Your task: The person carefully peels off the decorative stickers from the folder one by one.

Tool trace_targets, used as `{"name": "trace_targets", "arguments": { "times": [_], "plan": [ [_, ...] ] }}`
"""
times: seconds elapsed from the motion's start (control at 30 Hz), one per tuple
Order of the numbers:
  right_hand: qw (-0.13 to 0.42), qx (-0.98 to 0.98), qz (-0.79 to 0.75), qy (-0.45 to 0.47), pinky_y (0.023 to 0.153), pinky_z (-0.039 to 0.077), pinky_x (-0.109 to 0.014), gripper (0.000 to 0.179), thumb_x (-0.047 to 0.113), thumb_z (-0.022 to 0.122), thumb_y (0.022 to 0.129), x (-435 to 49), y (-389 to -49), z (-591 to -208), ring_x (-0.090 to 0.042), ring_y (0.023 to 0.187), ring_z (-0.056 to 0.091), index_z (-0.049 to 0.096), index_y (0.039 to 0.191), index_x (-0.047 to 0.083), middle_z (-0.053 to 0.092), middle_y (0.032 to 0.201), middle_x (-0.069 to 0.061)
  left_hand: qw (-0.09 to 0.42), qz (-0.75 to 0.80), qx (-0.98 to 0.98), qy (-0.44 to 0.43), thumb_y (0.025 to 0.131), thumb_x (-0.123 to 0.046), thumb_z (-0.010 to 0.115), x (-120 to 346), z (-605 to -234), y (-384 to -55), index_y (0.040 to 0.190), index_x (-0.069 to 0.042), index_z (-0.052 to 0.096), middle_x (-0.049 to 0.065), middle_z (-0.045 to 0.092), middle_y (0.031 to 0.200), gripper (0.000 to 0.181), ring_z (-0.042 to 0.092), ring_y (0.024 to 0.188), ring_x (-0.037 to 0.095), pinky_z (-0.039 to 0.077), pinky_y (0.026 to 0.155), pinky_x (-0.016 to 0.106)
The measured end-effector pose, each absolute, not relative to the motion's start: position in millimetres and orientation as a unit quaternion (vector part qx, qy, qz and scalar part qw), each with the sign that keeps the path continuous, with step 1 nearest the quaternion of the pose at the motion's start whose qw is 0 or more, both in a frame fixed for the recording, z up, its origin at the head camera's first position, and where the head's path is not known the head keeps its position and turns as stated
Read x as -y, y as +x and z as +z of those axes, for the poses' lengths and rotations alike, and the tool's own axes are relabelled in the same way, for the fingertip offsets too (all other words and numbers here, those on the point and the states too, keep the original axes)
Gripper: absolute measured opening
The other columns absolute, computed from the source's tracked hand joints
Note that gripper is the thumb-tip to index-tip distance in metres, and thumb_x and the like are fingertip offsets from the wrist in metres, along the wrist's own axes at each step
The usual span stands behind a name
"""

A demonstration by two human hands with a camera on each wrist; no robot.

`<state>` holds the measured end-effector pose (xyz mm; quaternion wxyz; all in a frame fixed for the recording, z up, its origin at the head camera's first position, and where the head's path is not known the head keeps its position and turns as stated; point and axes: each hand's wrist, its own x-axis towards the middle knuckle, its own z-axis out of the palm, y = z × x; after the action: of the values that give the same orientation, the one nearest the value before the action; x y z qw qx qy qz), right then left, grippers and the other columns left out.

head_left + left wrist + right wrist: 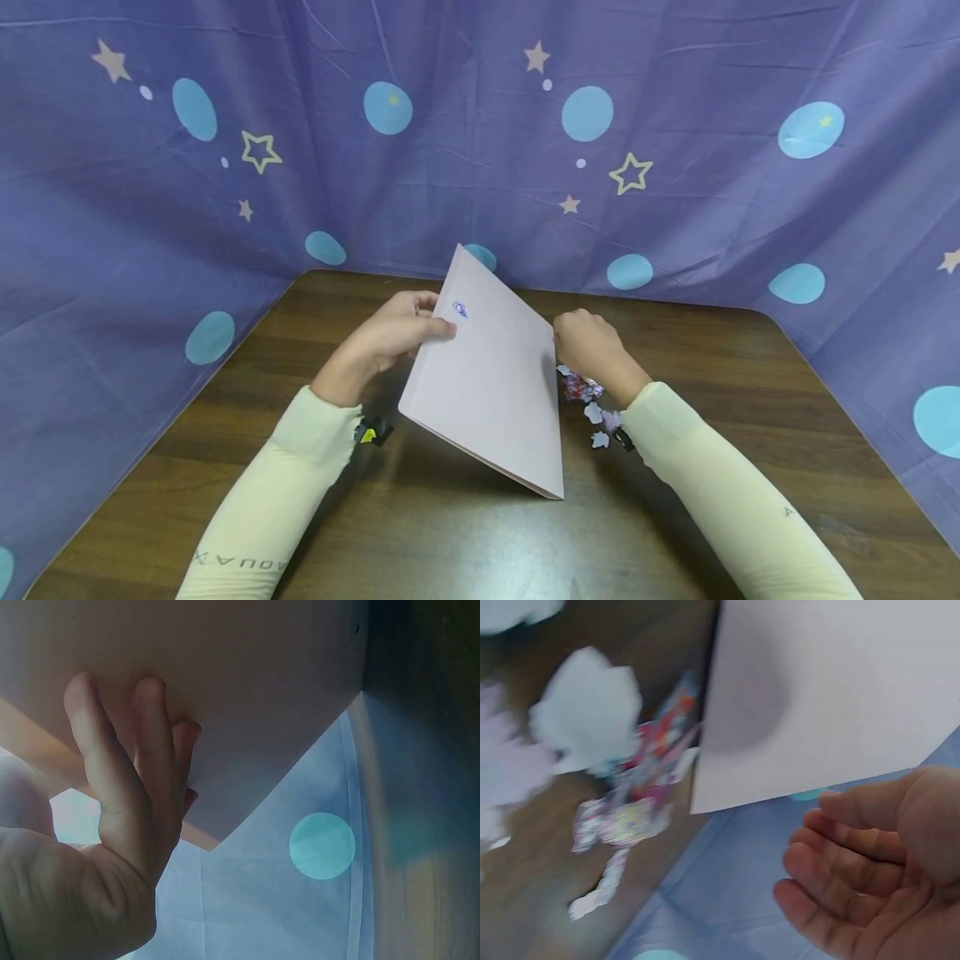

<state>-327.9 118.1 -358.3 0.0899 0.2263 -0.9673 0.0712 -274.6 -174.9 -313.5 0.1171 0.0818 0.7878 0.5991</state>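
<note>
A white folder [491,383] with a small blue mark near its upper left stands tilted on the table, its lower right corner down at the tabletop. My left hand [397,329] grips its left edge, thumb on the near face. Behind the folder, the fingers of that hand [142,772] lie along its far side in the left wrist view. Close by the right edge is my right hand [592,346]. Its fingers [832,877] are loosely curled and hold nothing in the right wrist view, a small gap from the folder's corner.
Several pale cut-out pieces [593,413] and a cluster of shiny, colourful pieces [579,387] lie on the brown wooden table [750,433], right of the folder and beneath my right arm. A blue curtain [480,150] with stars and circles hangs around the table's back and sides.
</note>
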Motion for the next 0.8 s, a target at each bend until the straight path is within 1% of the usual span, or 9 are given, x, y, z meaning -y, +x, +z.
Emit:
{"name": "trace_targets", "arguments": {
  "times": [0.1, 0.2, 0.33, 0.47, 0.6, 0.8],
  "plan": [
    [0.117, 0.958, 0.082, 0.248, 0.060, 0.055, -0.046, 0.023, 0.012, 0.063, 0.097, -106, -327, -352, -0.027, 0.067, 0.062, 0.064, 0.075, 0.007, 0.063, 0.073, -0.008, 0.117, 0.600, -0.787, 0.082, 0.095, -0.003, 0.063, 175, -313, -274, 0.138, 0.005, 0.048, 0.023, 0.072, 0.111, 0.047, 0.075, 0.083, 0.027, 0.064, 0.071, 0.045],
    [0.137, 0.947, 0.095, 0.275, 0.062, 0.053, -0.042, 0.020, 0.014, 0.065, 0.097, -95, -327, -347, -0.023, 0.068, 0.060, 0.066, 0.078, 0.008, 0.063, 0.074, -0.005, 0.119, 0.601, -0.786, 0.083, 0.095, -0.003, 0.063, 175, -313, -274, 0.138, 0.005, 0.048, 0.024, 0.072, 0.111, 0.047, 0.075, 0.084, 0.027, 0.064, 0.072, 0.046],
    [0.170, 0.931, 0.105, 0.306, 0.069, 0.057, -0.044, 0.014, 0.015, 0.066, 0.097, -81, -325, -340, -0.026, 0.078, 0.066, 0.071, 0.088, 0.005, 0.069, 0.084, -0.007, 0.119, 0.602, -0.785, 0.083, 0.095, -0.003, 0.063, 174, -314, -275, 0.138, 0.005, 0.048, 0.024, 0.072, 0.112, 0.047, 0.075, 0.085, 0.027, 0.064, 0.073, 0.047],
    [0.192, 0.918, 0.110, 0.328, 0.073, 0.059, -0.044, 0.015, 0.016, 0.066, 0.097, -68, -321, -332, -0.029, 0.084, 0.069, 0.072, 0.095, 0.003, 0.070, 0.090, -0.010, 0.119, 0.601, -0.786, 0.083, 0.095, -0.003, 0.063, 174, -315, -277, 0.138, 0.005, 0.047, 0.023, 0.072, 0.112, 0.047, 0.075, 0.084, 0.027, 0.064, 0.072, 0.046],
    [0.194, 0.912, 0.117, 0.342, 0.075, 0.059, -0.042, 0.016, 0.018, 0.066, 0.098, -56, -319, -323, -0.027, 0.086, 0.068, 0.073, 0.099, 0.003, 0.071, 0.094, -0.010, 0.120, 0.603, -0.784, 0.083, 0.094, -0.003, 0.063, 174, -315, -277, 0.139, 0.007, 0.046, 0.023, 0.072, 0.112, 0.048, 0.075, 0.082, 0.025, 0.064, 0.070, 0.043],
    [0.175, 0.903, 0.145, 0.365, 0.075, 0.058, -0.040, 0.019, 0.019, 0.065, 0.098, -41, -318, -312, -0.023, 0.084, 0.068, 0.074, 0.102, 0.002, 0.073, 0.096, -0.009, 0.126, 0.609, -0.778, 0.084, 0.094, -0.002, 0.062, 174, -314, -277, 0.139, 0.008, 0.045, 0.023, 0.072, 0.111, 0.050, 0.074, 0.080, 0.023, 0.064, 0.069, 0.042]
  ]
}}
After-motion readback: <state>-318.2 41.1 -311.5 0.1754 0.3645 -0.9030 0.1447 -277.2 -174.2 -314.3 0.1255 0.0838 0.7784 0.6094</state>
